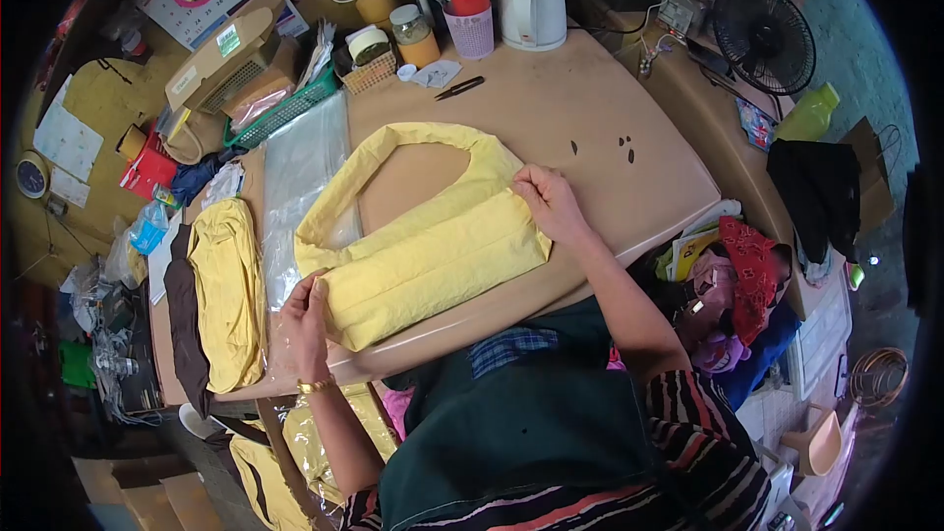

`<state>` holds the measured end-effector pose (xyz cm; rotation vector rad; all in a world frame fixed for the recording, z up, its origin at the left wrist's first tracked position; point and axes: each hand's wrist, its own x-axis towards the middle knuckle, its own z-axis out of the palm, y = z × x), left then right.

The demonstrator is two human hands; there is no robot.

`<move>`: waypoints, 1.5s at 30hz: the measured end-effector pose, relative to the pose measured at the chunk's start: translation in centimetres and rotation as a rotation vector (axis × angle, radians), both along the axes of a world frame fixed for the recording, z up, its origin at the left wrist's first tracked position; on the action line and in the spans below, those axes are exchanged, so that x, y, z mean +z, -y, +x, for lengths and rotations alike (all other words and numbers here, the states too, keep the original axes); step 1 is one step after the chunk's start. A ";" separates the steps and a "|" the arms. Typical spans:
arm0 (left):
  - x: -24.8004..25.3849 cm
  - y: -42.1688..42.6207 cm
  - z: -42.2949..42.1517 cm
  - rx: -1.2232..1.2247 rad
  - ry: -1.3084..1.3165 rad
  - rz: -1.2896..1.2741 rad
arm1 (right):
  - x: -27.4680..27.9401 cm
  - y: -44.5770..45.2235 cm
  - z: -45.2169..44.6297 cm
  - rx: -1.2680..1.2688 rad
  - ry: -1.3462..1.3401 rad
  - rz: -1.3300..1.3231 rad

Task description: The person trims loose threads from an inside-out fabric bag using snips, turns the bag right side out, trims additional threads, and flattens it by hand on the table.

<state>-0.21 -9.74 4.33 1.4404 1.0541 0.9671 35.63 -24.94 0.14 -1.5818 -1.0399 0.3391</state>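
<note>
A yellow cloth bag (442, 270) with a wide loop strap (403, 133) lies on the brown table (629, 88) in front of me. Its body is a long folded rectangle, slanting up to the right, and the strap curves away on the far side. My left hand (307, 320) pinches the bag's left end between thumb and fingers. At the upper right corner, my right hand (553, 205) grips the fabric, with the fingertips closed on it. The cloth's underside is hidden.
Folded yellow cloth (228, 295) and dark brown cloth (187, 324) lie at the left, near clear plastic sheets (305, 157). Small black snips (460, 88) rest toward the back, before a white kettle (532, 0). A green basket (285, 108) stands back left; a black fan (765, 36) is at right.
</note>
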 end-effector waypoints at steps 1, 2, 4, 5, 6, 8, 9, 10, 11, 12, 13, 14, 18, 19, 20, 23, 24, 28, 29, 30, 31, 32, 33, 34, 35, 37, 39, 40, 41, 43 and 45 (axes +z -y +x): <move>1.0 0.0 -0.4 -0.024 0.004 -0.099 | 0.0 -0.1 -0.2 -0.029 0.060 0.064; 0.9 -0.5 -1.0 -0.020 0.002 -0.100 | 0.1 -0.2 -0.3 -0.060 0.119 0.129; 0.6 -1.4 -2.0 -0.095 0.060 0.008 | 0.6 0.0 -0.3 -0.090 0.152 0.121; 0.7 -1.0 -1.4 -0.054 0.157 0.030 | 0.7 0.2 -0.2 -0.125 0.187 0.112; 0.5 -1.2 -1.5 -0.058 0.154 0.027 | 0.8 0.2 -0.2 -0.129 0.184 0.109; 0.2 -1.6 -1.7 0.082 -0.261 0.153 | 1.1 0.0 -0.3 -0.174 0.303 0.125; 1.7 -1.1 -0.4 0.078 -0.263 0.158 | 1.5 -0.2 -0.3 -0.180 0.300 0.129; 3.1 -0.5 1.4 0.148 -0.406 0.597 | 1.9 -0.3 -0.5 -0.143 0.341 0.112; 4.7 0.6 3.7 0.217 -0.542 1.036 | 2.4 -0.3 -0.8 -0.101 0.382 0.093; 5.6 1.7 6.5 -0.030 -0.396 0.982 | 3.2 -0.4 -1.3 -0.097 0.381 0.092; 7.0 3.8 10.1 -0.177 -0.401 0.993 | 4.2 -0.7 -2.1 -0.007 0.357 0.152; 7.6 5.5 13.2 -0.289 -0.463 1.043 | 4.9 -0.8 -2.6 0.083 0.333 0.213; 7.3 4.9 19.7 -0.653 -0.473 0.715 | 5.9 0.4 -2.2 -0.108 0.260 0.409; 7.3 4.7 20.0 -0.557 -0.365 0.805 | 5.3 2.2 -1.1 -0.209 0.089 0.262; 7.4 4.6 20.4 -0.457 -0.255 0.890 | 4.7 3.4 -0.8 -0.305 -0.082 0.114; 8.2 5.1 20.3 -0.411 -0.244 0.920 | 1.1 5.3 -3.5 0.048 -0.633 0.162; 8.1 5.1 20.7 -0.411 -0.244 0.924 | 1.5 4.9 -4.3 0.048 -0.632 0.165; 7.6 5.3 21.2 -0.369 -0.196 0.997 | 1.9 3.5 -5.8 0.130 -0.914 0.248; 7.7 5.2 21.2 -0.338 -0.201 1.055 | 1.5 3.7 -5.5 0.157 -0.951 0.271; 7.5 5.0 21.3 -0.339 -0.200 1.061 | 1.4 4.1 -5.1 0.185 -0.987 0.291; 6.9 4.8 21.4 -0.332 -0.189 1.087 | 1.4 4.9 -4.7 0.185 -0.983 0.296; 6.6 4.7 21.4 -0.328 -0.178 1.112 | 1.9 6.0 -4.6 0.211 -0.999 0.220; 6.3 5.0 21.3 -0.335 -0.176 1.116 | 2.1 6.8 -4.3 0.233 -1.017 0.144; 6.1 5.5 21.5 -0.431 -0.177 1.148 | 1.8 7.2 -3.9 0.228 -1.015 0.149; 5.9 6.0 21.9 -0.522 -0.177 1.178 | 2.3 7.4 -3.4 0.030 -0.563 0.133; 5.7 7.0 22.6 -0.575 -0.125 1.222 | 3.9 7.8 -2.9 -0.318 0.211 0.125; 5.8 8.5 22.7 -0.662 -0.111 1.197 | 6.2 7.6 -1.4 -0.218 0.337 0.123; 6.4 9.0 22.0 -0.659 -0.109 1.194 | 6.9 7.1 -0.5 -0.115 0.461 0.129; 7.4 9.3 20.9 -0.649 -0.306 1.144 | 6.2 6.8 1.0 0.045 0.433 -0.022; 8.0 8.3 17.1 -0.701 -0.783 0.917 | 4.5 6.0 3.3 0.074 0.326 -0.005; 8.0 5.8 11.8 -0.779 -1.038 0.767 | 3.7 5.3 3.9 0.054 0.043 0.095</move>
